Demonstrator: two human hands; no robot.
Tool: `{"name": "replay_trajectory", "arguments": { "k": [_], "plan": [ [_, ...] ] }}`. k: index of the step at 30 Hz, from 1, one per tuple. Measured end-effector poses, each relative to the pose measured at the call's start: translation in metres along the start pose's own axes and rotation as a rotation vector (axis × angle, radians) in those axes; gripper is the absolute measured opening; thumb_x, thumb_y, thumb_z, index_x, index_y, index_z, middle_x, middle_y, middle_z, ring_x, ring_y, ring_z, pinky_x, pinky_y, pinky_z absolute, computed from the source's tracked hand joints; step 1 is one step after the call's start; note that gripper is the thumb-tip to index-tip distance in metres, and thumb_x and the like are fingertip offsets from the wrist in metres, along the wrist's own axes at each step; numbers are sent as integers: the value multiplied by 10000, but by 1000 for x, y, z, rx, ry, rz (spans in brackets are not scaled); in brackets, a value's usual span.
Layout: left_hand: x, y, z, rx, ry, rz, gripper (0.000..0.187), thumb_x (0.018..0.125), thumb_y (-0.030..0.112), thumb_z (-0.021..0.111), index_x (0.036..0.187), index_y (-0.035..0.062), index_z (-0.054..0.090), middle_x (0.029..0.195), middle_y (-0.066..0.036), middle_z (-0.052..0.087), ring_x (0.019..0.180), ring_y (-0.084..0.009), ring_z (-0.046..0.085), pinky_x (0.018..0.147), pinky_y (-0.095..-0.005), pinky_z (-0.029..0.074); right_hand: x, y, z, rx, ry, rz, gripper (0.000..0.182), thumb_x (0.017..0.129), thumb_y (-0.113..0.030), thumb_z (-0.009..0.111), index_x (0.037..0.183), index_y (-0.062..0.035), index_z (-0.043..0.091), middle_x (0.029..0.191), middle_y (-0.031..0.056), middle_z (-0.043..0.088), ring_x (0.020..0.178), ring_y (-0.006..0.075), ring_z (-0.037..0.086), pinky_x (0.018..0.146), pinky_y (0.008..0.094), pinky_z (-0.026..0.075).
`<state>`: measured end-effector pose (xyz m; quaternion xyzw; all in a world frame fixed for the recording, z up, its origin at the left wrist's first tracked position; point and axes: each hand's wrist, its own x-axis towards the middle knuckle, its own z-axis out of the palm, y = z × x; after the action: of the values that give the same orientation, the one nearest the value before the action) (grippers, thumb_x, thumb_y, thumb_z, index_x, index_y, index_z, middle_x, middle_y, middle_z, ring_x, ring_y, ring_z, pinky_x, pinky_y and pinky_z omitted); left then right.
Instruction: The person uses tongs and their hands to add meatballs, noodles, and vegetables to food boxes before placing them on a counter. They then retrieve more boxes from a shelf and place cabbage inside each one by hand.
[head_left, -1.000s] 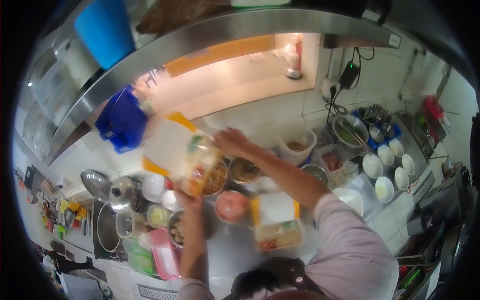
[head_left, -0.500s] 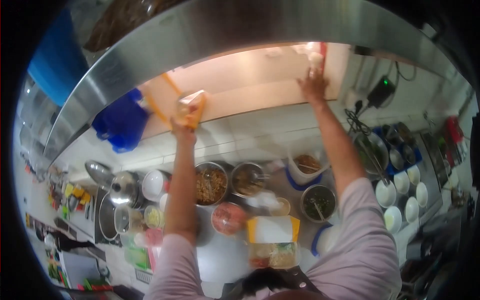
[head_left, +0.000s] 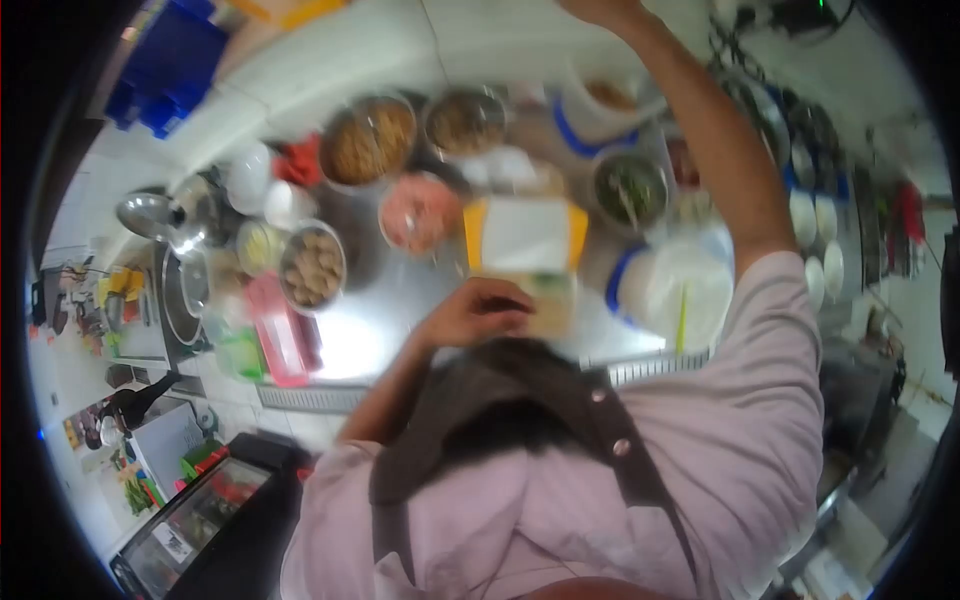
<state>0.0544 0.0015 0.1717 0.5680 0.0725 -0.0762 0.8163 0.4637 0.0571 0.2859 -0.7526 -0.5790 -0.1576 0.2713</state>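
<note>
My left hand (head_left: 478, 312) is low over the counter, at the left side of a yellow-edged paper food box (head_left: 525, 235). Its fingers are loosely curled with a gap between them, and nothing shows in them. The box has its white lid raised, and its food-filled lower half is blurred and partly behind my hand. At the top edge of the view my right hand (head_left: 600, 8) is mostly cut off, so its fingers are hidden. A bowl of pink food (head_left: 420, 213) stands left of the box. A pot of chopped greens (head_left: 629, 190) stands to its right.
Steel bowls of brown food (head_left: 370, 140) line the wall. A bowl of round pale pieces (head_left: 312, 268) and a pink tray (head_left: 277, 328) stand at left. A white tub (head_left: 680, 285) is at right, with white bowls (head_left: 825, 220) farther out. A blue bin (head_left: 170, 65) hangs upper left.
My left hand has left the yellow-edged pack at the shelf and come down beside the food box. My right arm stays raised. The view has tilted down, putting the shelf mostly out of sight.
</note>
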Motion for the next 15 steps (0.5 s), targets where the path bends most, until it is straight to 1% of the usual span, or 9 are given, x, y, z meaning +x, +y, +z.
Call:
{"name": "replay_trajectory", "arguments": {
  "k": [3, 5, 7, 8, 10, 12, 13, 14, 15],
  "plan": [
    [-59, -59, -16, 116, -113, -288, 177, 961, 171, 625, 997, -1, 648, 853, -24, 624, 751, -97, 567, 669, -260, 461, -70, -107, -22, 376, -807, 113, 269, 968, -301, 538, 1087, -74, 621, 993, 177, 650, 935, 318, 632, 766, 440, 509],
    [-84, -90, -26, 215, -94, -420, 178, 954, 181, 630, 990, 8, 659, 861, -17, 620, 742, -91, 550, 663, -256, 452, -145, -157, -31, 445, -765, -190, 236, 944, -227, 519, 899, -25, 634, 781, 153, 639, 727, 299, 633, 707, 437, 506],
    [-96, -120, -34, 447, 344, -453, 209, 938, 192, 639, 1053, 18, 640, 934, -15, 629, 768, -86, 551, 683, -247, 455, -201, -193, -31, 307, -1357, 16, 276, 886, -232, 544, 879, 3, 688, 801, 172, 685, 788, 304, 678, 730, 448, 527],
    [-92, -132, -37, 443, 341, -434, 209, 938, 192, 639, 1053, 18, 640, 934, -15, 629, 768, -86, 551, 683, -247, 455, -228, -207, -34, 178, -1484, 71, 310, 886, -249, 550, 863, 24, 695, 769, 181, 685, 817, 325, 695, 753, 470, 535],
    [-72, -155, -42, 216, 745, -101, 367, 927, 235, 657, 1197, -8, 606, 983, -72, 677, 867, -172, 617, 794, -329, 495, -312, -203, -8, 52, -1281, 368, 334, 877, -253, 611, 1005, 50, 669, 980, 226, 704, 950, 337, 694, 829, 452, 541],
    [-34, -192, -61, 399, 858, 169, 399, 927, 198, 645, 1251, -18, 557, 1032, -105, 668, 909, -197, 611, 832, -343, 488, -392, -190, 21, -63, -1028, 564, 406, 880, -251, 623, 1137, 61, 589, 1077, 266, 656, 1021, 367, 660, 856, 457, 529],
    [-17, -188, -67, 393, 857, 179, 399, 927, 198, 645, 1251, -18, 557, 1032, -105, 668, 909, -197, 611, 832, -343, 488, -414, -189, 26, -161, -759, 746, 517, 883, -248, 634, 1269, 73, 510, 1174, 305, 607, 1093, 398, 627, 883, 463, 517],
    [-1, -185, -70, 272, 743, 228, 385, 940, 173, 628, 1269, -9, 545, 1066, -89, 645, 948, -186, 599, 855, -323, 481, -423, -193, 25, -29, -664, 884, 668, 890, -239, 644, 1408, 49, 335, 1286, 338, 490, 1153, 461, 559, 922, 481, 493],
    [8, -184, -71, 155, 618, 266, 373, 954, 148, 611, 1287, 1, 532, 1100, -73, 621, 988, -175, 587, 877, -304, 475, -448, -189, 43, -35, -658, 896, 668, 890, -239, 644, 1408, 49, 335, 1286, 338, 490, 1153, 461, 559, 922, 481, 493]
  ]
}}
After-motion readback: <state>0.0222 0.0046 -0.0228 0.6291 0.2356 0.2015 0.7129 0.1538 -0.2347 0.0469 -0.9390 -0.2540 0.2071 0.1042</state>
